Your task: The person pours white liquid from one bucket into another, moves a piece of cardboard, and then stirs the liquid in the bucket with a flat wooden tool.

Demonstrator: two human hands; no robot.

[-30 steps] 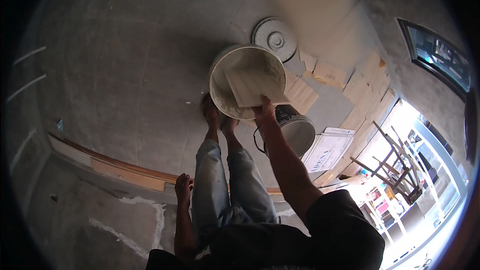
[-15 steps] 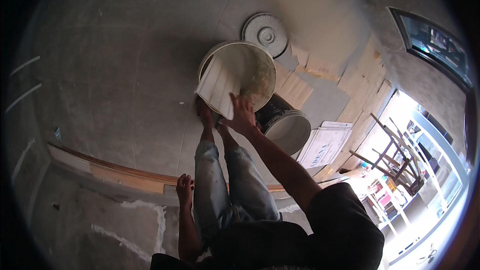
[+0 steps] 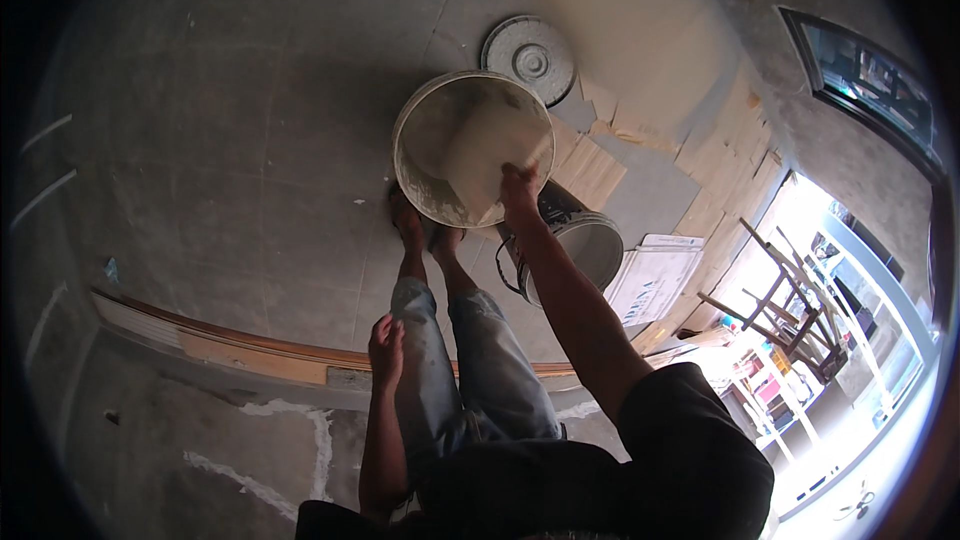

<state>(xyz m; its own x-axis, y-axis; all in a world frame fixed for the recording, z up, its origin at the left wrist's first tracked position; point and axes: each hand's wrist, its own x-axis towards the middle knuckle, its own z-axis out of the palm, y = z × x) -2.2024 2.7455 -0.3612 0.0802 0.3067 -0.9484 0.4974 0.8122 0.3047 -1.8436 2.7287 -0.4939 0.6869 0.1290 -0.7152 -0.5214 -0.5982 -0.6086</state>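
Bare grey concrete floor (image 3: 230,140) fills most of the view, with one long wooden board (image 3: 250,352) lying across it near the person's legs. Two buckets are in sight. The first, a pale bucket (image 3: 430,155) smeared inside with light paste, sits just in front of the person's two bare feet. The right hand (image 3: 518,188) reaches into it at the near rim and is clasped around a flat trowel (image 3: 495,145), whose broad blade lies against the inner wall. The second bucket (image 3: 585,245), darker outside with a wire handle, stands just beside the first, under the right forearm. One round lid (image 3: 530,55) lies on the floor beyond the pale bucket. Several flat sheets of cardboard (image 3: 640,190) spread out to the right. The left hand (image 3: 385,345) hangs loosely curled against the left thigh, holding nothing. One wooden frame (image 3: 780,290) stands near the bright doorway.
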